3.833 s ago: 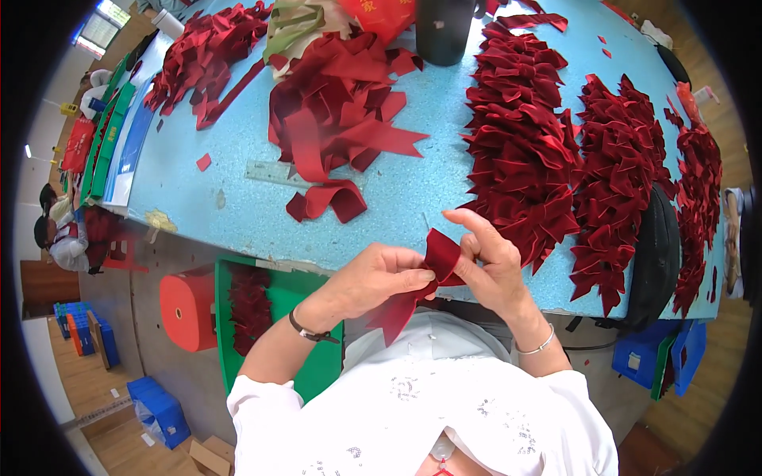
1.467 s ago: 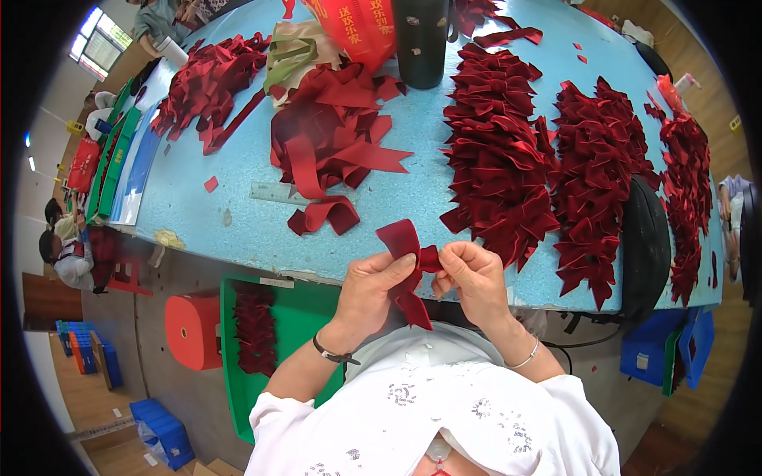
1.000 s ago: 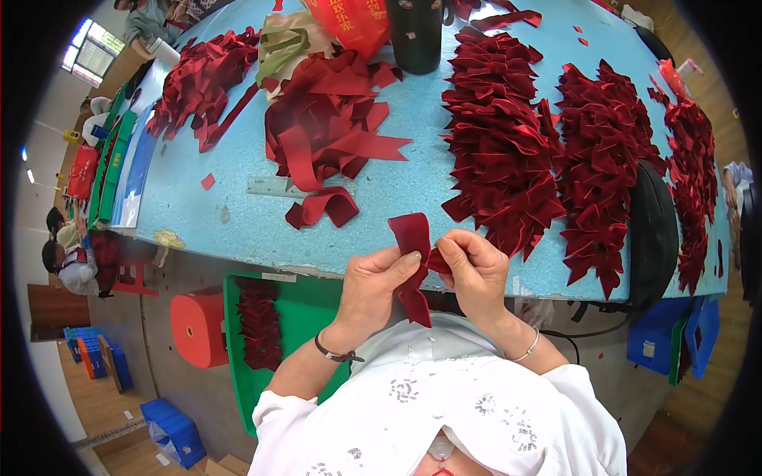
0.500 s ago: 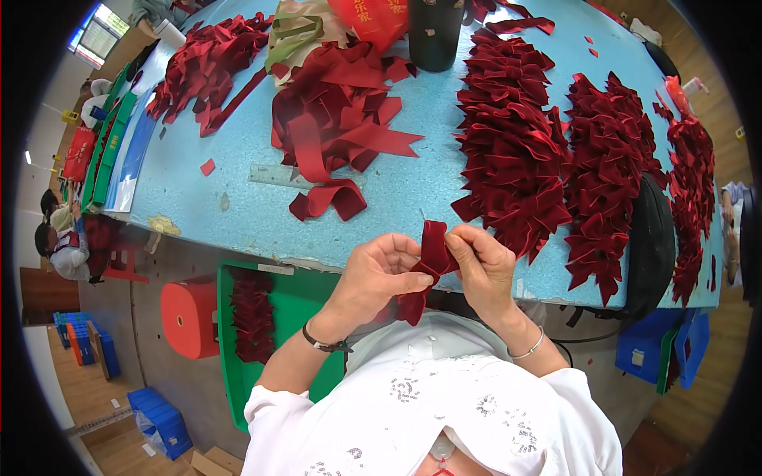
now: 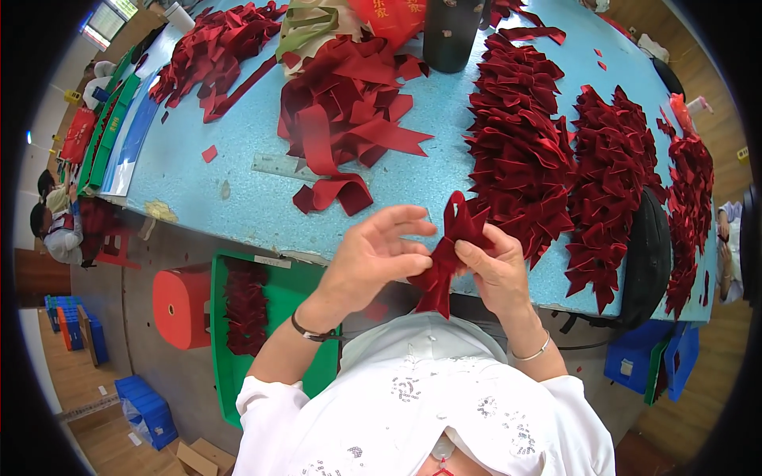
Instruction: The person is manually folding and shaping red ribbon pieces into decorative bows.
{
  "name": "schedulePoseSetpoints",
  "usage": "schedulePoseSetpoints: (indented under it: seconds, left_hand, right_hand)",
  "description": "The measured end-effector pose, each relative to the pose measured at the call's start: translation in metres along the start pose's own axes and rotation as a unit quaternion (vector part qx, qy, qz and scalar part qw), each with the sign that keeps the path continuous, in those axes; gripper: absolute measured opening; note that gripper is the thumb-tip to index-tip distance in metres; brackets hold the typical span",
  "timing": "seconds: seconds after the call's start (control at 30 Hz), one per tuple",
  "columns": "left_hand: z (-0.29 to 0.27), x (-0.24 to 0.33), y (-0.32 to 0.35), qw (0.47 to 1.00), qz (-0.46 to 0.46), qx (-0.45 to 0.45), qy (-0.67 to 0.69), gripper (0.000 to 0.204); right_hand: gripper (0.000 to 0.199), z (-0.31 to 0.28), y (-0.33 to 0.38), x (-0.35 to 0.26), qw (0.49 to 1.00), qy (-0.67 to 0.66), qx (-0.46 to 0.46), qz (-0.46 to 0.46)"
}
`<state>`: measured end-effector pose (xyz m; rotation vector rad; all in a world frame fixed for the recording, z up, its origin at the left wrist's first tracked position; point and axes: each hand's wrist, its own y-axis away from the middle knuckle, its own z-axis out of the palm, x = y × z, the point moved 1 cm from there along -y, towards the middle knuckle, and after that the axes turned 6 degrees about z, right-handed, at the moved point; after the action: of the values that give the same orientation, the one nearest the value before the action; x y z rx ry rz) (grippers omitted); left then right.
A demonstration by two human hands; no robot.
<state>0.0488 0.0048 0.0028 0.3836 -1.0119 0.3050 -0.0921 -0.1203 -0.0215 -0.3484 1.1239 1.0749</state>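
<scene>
A dark red velvet bow (image 5: pixel 446 258) with looped top and forked tails is held up in front of my chest, just off the table's near edge. My right hand (image 5: pixel 502 270) pinches its right side between thumb and fingers. Beside the bow's left side is my left hand (image 5: pixel 361 262), its fingers stretched and spread, the thumb tip at the velvet. Beyond my hands lies a loose heap of cut red ribbon strips (image 5: pixel 349 103), with one curled strip (image 5: pixel 337 193) at its near end. A clear ruler (image 5: pixel 278 164) is partly under these strips.
Rows of finished bows (image 5: pixel 520 151) cover the right of the blue table (image 5: pixel 206 202), with a black bag (image 5: pixel 647 262) beside them. A dark tumbler (image 5: pixel 452 36) stands at the back. Below the edge are a green crate (image 5: pixel 286 293) and a red stool (image 5: pixel 182 305). Other people sit far left and right.
The bow has turned and its loops now spread open above the middle. My left fingers have come away from it and spread, while my right hand keeps its pinch.
</scene>
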Motion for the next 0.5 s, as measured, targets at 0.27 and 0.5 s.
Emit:
schedulePoseSetpoints:
  seconds: [0.27, 0.5]
  left_hand:
    - [-0.012, -0.014, 0.009, 0.996, -0.069, -0.035, -0.038, 0.027]
    - [-0.012, -0.014, 0.005, 0.999, -0.036, -0.01, -0.016, 0.017]
  right_hand:
    - [0.016, -0.002, 0.001, 0.005, 0.994, 0.064, 0.026, -0.079]
    - [0.017, 0.004, -0.001, 0.004, 0.999, 0.044, -0.025, 0.003]
